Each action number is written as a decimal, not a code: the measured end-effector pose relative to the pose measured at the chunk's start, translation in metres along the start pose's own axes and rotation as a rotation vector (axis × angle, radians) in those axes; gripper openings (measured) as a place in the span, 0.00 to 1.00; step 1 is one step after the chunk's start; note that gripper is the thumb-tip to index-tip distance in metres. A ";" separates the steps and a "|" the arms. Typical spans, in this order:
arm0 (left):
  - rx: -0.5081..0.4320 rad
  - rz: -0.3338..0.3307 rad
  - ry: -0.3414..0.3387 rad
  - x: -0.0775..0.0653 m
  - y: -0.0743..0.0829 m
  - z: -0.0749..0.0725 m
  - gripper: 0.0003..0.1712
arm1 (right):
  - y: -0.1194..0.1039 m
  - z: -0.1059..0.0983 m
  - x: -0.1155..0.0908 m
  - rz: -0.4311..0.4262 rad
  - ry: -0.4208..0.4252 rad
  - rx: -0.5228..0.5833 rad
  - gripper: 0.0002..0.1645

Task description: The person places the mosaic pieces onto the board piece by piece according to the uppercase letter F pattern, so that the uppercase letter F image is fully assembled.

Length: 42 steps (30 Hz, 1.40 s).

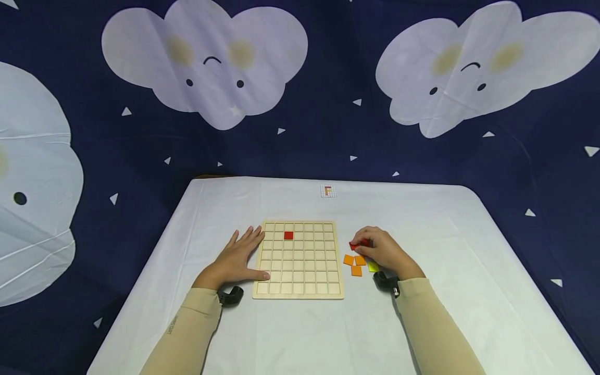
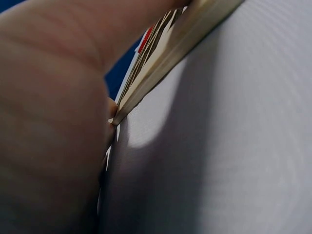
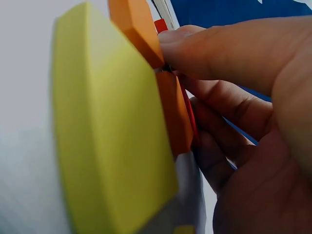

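A pale wooden grid board (image 1: pixel 298 296) lies on the table, with one red square tile (image 1: pixel 288 236) in its upper part. My left hand (image 1: pixel 236 260) rests with spread fingers at the board's left edge, the thumb over its lower left side. Right of the board, my right hand (image 1: pixel 382 251) pinches a red tile (image 1: pixel 353 246) between thumb and fingers; more red shows under the fingers. Close by lie three orange tiles (image 1: pixel 356 271) and a yellow tile (image 1: pixel 373 267), partly covered by the hand. The yellow tile (image 3: pixel 117 126) looms large in the right wrist view.
A small printed card (image 1: pixel 328 191) with a coloured grid pattern lies near the far edge of the white-covered table (image 1: pixel 300 336). Behind hangs a dark blue cloth (image 1: pixel 328 140) with clouds and small triangles. Each wrist wears a black camera (image 1: pixel 232 296).
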<state>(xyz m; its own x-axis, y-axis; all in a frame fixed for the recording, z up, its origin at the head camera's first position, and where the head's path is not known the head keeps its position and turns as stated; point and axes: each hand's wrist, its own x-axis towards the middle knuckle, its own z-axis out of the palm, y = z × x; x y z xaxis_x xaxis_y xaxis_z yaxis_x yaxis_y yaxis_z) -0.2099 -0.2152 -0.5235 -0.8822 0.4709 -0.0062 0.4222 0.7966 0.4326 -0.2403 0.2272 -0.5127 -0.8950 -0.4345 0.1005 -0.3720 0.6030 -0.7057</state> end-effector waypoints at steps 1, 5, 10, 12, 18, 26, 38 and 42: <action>0.000 0.000 0.000 0.000 0.000 0.000 0.75 | 0.000 0.000 0.000 0.000 0.000 -0.002 0.11; -0.001 -0.001 0.001 -0.001 0.000 0.000 0.75 | 0.000 0.000 0.000 0.000 0.005 -0.006 0.11; -0.001 -0.001 0.004 -0.001 0.001 0.000 0.75 | 0.001 0.001 0.001 -0.001 0.032 -0.002 0.11; 0.001 0.001 0.004 -0.001 0.001 0.000 0.75 | 0.001 0.001 0.001 0.006 0.044 -0.010 0.11; -0.002 0.008 0.006 -0.001 0.000 -0.001 0.75 | 0.001 0.002 0.001 0.011 0.065 -0.021 0.12; -0.007 0.004 0.007 0.000 0.000 0.000 0.75 | -0.003 0.000 0.001 -0.007 0.079 -0.021 0.10; -0.014 0.002 0.004 -0.002 0.002 -0.002 0.74 | -0.011 0.006 0.009 -0.025 0.110 -0.009 0.08; -0.018 0.007 0.003 -0.002 0.000 -0.001 0.74 | -0.016 0.009 0.012 -0.047 0.100 -0.016 0.08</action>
<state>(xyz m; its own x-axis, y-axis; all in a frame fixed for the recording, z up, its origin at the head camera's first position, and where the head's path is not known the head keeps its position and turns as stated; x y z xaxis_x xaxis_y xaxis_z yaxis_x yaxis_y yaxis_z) -0.2086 -0.2163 -0.5221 -0.8797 0.4755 -0.0001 0.4248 0.7860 0.4492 -0.2431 0.2065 -0.5067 -0.8963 -0.3941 0.2032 -0.4173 0.5948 -0.6871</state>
